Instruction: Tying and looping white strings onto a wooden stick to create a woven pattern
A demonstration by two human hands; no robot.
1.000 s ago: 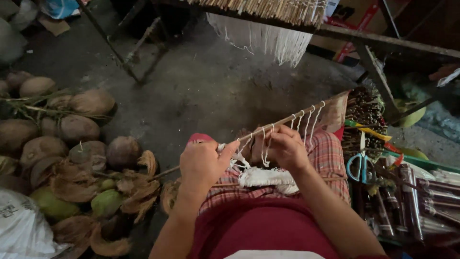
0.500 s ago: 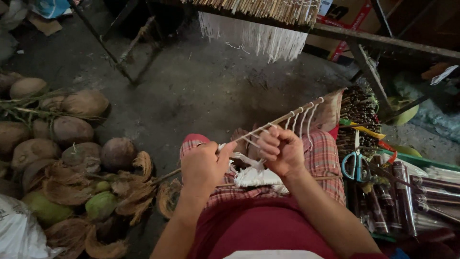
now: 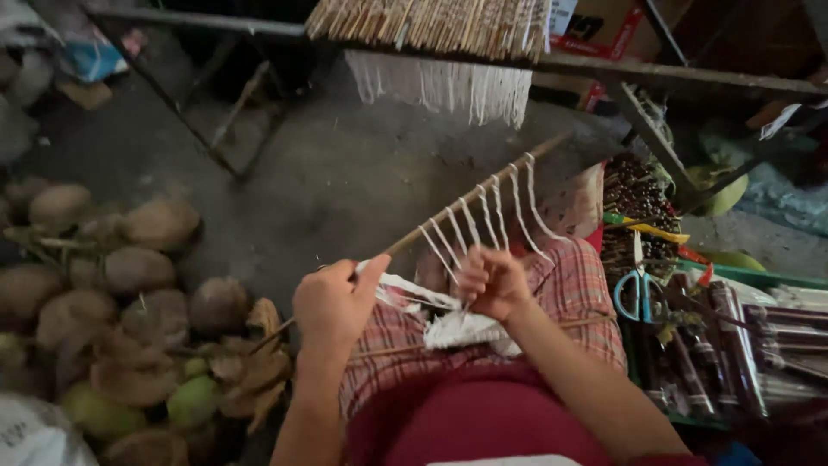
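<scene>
Seated, lap covered by a checked cloth (image 3: 586, 293). Left hand (image 3: 332, 302) pinches a thin stick (image 3: 470, 200) near its lower end, fingers closed around it; the stick slants up and away over the knees. Right hand (image 3: 493, 280) is clenched on the gathered white strings (image 3: 487, 220) hanging from the stick. My judgement: the stick needs to be held steady and the strands kept under even tension so the loops sit evenly spaced. Count: one stick, about six looped strings visible, one pair of blue-handled scissors (image 3: 638, 295) to the right, well apart from the hands. Coconuts (image 3: 129, 267) heaped left, roughly ten, blurred.
</scene>
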